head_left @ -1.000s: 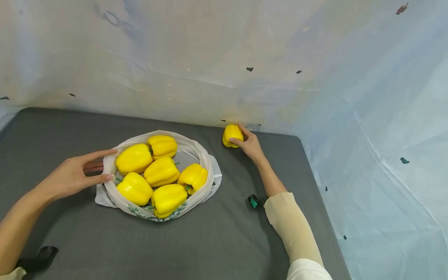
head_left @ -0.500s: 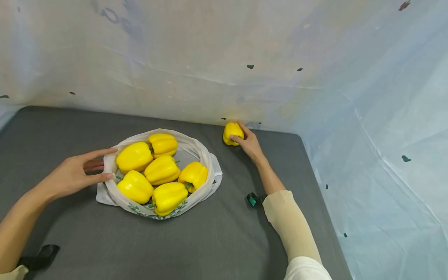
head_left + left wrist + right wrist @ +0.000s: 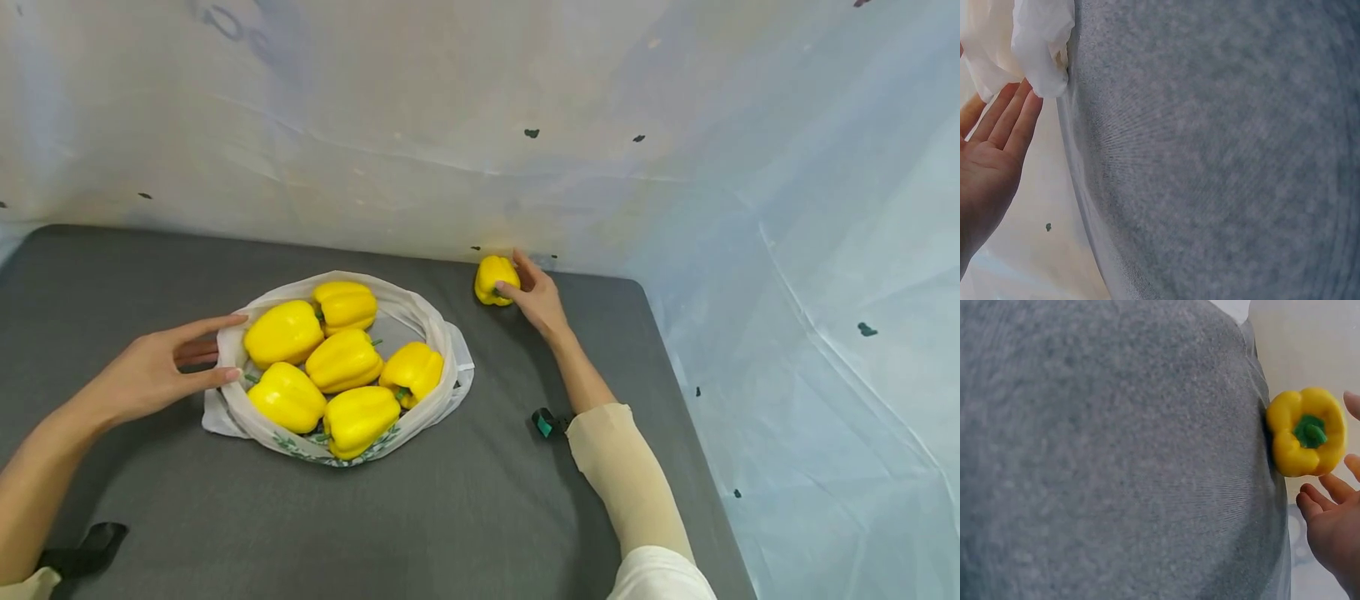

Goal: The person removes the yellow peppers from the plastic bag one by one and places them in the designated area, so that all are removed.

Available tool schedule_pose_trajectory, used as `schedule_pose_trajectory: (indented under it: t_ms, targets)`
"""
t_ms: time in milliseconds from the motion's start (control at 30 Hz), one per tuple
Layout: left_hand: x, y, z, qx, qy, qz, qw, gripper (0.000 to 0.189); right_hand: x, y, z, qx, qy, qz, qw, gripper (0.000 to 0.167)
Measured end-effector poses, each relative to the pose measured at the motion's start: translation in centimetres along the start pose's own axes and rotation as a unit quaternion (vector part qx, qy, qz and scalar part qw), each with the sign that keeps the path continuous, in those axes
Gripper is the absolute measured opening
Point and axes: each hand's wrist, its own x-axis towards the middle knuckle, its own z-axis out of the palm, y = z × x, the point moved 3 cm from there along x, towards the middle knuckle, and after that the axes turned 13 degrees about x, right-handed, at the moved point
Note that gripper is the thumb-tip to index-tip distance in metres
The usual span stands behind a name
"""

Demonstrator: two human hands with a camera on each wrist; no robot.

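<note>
Toward the back of the table, a yellow bell pepper point(image 3: 495, 280) sits near the hanging sheet, its green stem facing the right wrist camera. My right hand point(image 3: 540, 302) is close beside it, fingers spread; the right wrist view shows the thumb and fingertips point(image 3: 1336, 487) off or barely at its skin. On the left is a white plastic bag point(image 3: 447, 354) with its mouth spread wide and several yellow bell peppers point(image 3: 345, 362) inside. My left hand point(image 3: 153, 372) holds the bag's left rim, thumb and index finger over the edge, the other fingers outside it.
A dark grey cloth-covered table point(image 3: 465, 500) carries everything. Pale plastic sheeting point(image 3: 375, 125) hangs behind it and along its right side. A black strap lies by each forearm, the right one point(image 3: 543, 422) with a green patch.
My right hand's fingers have loosened and drawn slightly away from the single pepper, which stays in place. The left hand and the bag hold still; the head view tilts a little.
</note>
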Motion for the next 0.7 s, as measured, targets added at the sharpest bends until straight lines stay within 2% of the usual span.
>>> schedule_pose_trajectory:
  t_ms: [133, 367, 700]
  targets:
    - [-0.1, -0.1, -0.1, 0.003, -0.002, -0.006, 1.0000, 0.078, -0.3, -0.7, 0.2, 0.013, 0.001, -0.029, 0.9995, 0.072]
    - [0.0, -0.2, -0.1, 0.001, -0.008, -0.010, 0.9999, 0.079, -1.5, -2.4, 0.5, -0.040, 0.010, -0.063, 0.9972, 0.066]
    - [-0.5, 0.1, 0.1, -0.009, -0.001, -0.006, 0.9999, 0.077, -3.4, -3.7, 1.4, -0.018, -0.011, -0.099, 0.9949, 0.063]
